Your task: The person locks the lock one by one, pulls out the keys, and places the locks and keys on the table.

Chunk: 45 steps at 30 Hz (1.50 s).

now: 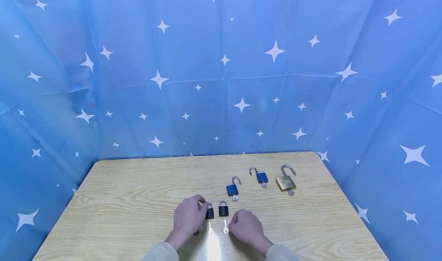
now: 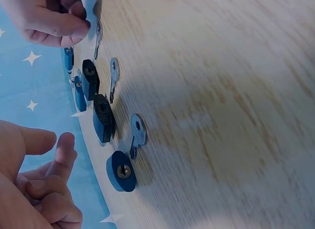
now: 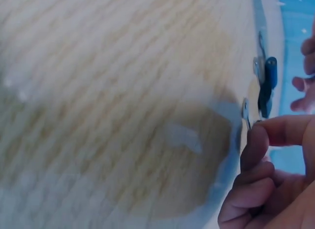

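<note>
Right hand (image 1: 246, 226) pinched a key (image 1: 226, 227); left hand (image 1: 189, 216), fingers loosely curled and holding nothing, lay beside a padlock (image 1: 209, 212).

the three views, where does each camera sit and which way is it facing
Head: worn high, looking forward and down at the table; both hands and sleeves show.
Left wrist: low over the tabletop, looking along the dark padlocks and keys; left hand near, right hand beyond.
Right wrist: skims the tabletop; right hand's fingers touch a key.
Both wrist views share the padlocks.
</note>
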{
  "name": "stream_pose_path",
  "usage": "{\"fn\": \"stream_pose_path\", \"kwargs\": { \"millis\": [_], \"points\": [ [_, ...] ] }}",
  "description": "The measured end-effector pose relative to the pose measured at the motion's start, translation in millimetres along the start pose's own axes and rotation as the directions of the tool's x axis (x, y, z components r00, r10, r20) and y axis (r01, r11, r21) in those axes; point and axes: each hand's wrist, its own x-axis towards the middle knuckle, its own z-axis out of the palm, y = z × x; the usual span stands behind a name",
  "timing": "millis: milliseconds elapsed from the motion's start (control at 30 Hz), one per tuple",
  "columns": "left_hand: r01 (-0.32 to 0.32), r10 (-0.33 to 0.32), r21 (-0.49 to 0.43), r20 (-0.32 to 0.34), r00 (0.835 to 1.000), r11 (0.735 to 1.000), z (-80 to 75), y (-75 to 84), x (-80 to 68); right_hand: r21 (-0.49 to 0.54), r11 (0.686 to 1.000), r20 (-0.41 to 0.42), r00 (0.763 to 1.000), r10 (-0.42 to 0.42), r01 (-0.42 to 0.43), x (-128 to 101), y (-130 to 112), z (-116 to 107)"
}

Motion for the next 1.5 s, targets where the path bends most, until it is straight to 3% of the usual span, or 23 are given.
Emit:
{"fn": "stream_pose_path", "kwargs": {
  "millis": [333, 567, 867, 1133, 1500],
  "points": [
    [-0.018, 0.018, -0.005, 0.003, 1.000, 1.000, 6.9, 5.7, 6.0, 0.023, 1.000, -0.002, 1.000, 0.004, -0.004, 3, 10, -20],
    [-0.027, 0.027, -0.006, -0.010, 1.000, 1.000, 17.1, 18.1, 16.7, -0.009, 0.999, -0.044, 0.999, 0.032, -0.032, 9, 21, -34],
    [-0.031, 0.029, 0.059, 0.033, 0.999, 0.998, 31.0, 40.9, 35.3, -0.042, 0.997, -0.068, 0.996, 0.061, -0.064, 17, 30, -48],
    [-0.031, 0.015, 0.172, 0.095, 0.995, 0.985, 43.7, 58.0, 49.4, -0.047, 0.996, -0.077, 0.994, 0.075, -0.079, 19, 34, -54],
    [0.001, -0.021, 0.267, 0.073, 0.997, 0.964, 65.1, 69.6, 62.1, -0.030, 0.995, -0.100, 0.990, 0.096, -0.099, 19, 34, -53]
  ]
}}
